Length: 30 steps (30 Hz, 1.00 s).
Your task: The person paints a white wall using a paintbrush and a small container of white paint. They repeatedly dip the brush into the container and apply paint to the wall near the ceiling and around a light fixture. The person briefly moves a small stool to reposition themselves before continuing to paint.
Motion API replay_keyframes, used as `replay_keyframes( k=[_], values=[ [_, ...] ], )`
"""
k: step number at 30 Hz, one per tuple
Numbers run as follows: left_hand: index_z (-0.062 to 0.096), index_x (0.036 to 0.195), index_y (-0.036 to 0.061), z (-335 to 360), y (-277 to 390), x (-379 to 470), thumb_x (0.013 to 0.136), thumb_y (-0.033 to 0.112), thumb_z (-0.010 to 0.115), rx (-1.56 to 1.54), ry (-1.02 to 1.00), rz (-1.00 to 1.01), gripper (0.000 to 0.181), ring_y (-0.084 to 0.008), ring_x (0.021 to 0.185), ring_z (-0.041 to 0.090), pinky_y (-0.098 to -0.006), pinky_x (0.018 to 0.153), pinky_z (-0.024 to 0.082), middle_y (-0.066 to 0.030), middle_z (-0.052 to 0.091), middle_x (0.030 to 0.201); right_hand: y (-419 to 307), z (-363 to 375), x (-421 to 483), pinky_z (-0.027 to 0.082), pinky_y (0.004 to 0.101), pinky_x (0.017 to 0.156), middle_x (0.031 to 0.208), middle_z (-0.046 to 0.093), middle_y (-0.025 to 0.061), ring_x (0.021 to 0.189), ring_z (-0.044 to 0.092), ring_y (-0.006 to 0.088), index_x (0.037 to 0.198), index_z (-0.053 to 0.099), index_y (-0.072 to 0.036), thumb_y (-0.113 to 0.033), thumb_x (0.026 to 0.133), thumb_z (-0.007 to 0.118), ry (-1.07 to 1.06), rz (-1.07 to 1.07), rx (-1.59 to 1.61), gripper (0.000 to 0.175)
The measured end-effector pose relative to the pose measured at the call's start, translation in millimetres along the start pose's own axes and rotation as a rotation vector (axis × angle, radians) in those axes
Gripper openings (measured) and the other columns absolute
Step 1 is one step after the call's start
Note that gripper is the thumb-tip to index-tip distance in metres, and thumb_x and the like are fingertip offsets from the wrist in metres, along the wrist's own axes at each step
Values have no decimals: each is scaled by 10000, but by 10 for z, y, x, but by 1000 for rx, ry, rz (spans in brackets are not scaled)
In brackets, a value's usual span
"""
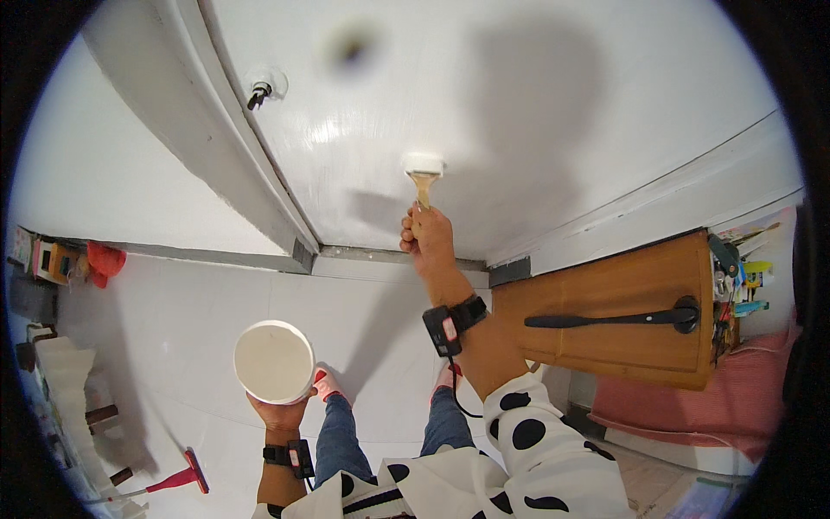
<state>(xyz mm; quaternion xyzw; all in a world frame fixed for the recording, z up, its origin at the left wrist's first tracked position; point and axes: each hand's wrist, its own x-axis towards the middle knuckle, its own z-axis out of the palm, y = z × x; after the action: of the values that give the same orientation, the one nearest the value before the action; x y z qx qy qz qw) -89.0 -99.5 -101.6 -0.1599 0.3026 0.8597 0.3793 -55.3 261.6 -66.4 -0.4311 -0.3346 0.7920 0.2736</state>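
My right hand (430, 237) grips the wooden handle of a flat paintbrush (423, 185). Its bristles, coated in white, touch the white door panel (363, 136), where wet, shiny streaks show. Low on the left, my left hand (280, 412) holds a round white plastic bucket (274, 361) from beneath and the side. The bucket's inside looks pale; how much paint it contains I cannot tell. A metal and black door lock (260, 93) sticks out at the panel's upper left.
To my right stands a wooden cabinet (603, 285) with a black long-handled tool (603, 320) on top. A pink cloth (687, 405) lies beside it. A red squeegee (188, 473) is on the tiled floor (194, 311) at lower left. A red cap (106, 261) sits farther back.
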Motion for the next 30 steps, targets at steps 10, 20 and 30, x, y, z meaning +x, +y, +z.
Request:
replay_keyframes(
  k=[10, 20, 30],
  values=[
    [423, 1375, 164, -132, 203, 170, 861, 610, 444, -84, -3, 8, 680, -366, 1110, 564, -570, 601, 562, -125, 531, 1291, -615, 539, -189, 381, 255, 442, 670, 503, 4, 506, 449, 92, 875, 506, -91, -239, 992, 487, -278, -587, -135, 190],
    [432, 1358, 113, -384, 270, 91, 860, 613, 418, -24, -16, -4, 706, -408, 1016, 613, -582, 530, 576, -160, 549, 1249, 1571, -645, 897, 411, 298, 471, 652, 477, 15, 511, 449, 134, 848, 494, -77, -267, 965, 509, 32, 202, -74, 224],
    [428, 1362, 210, -262, 263, 33, 829, 628, 469, -12, 68, -9, 678, -352, 1019, 586, -528, 495, 557, -109, 541, 1258, 565, 63, 402, 399, 276, 455, 682, 506, 27, 524, 478, 124, 842, 509, -85, -235, 968, 515, 33, 58, 80, 196]
  ],
)
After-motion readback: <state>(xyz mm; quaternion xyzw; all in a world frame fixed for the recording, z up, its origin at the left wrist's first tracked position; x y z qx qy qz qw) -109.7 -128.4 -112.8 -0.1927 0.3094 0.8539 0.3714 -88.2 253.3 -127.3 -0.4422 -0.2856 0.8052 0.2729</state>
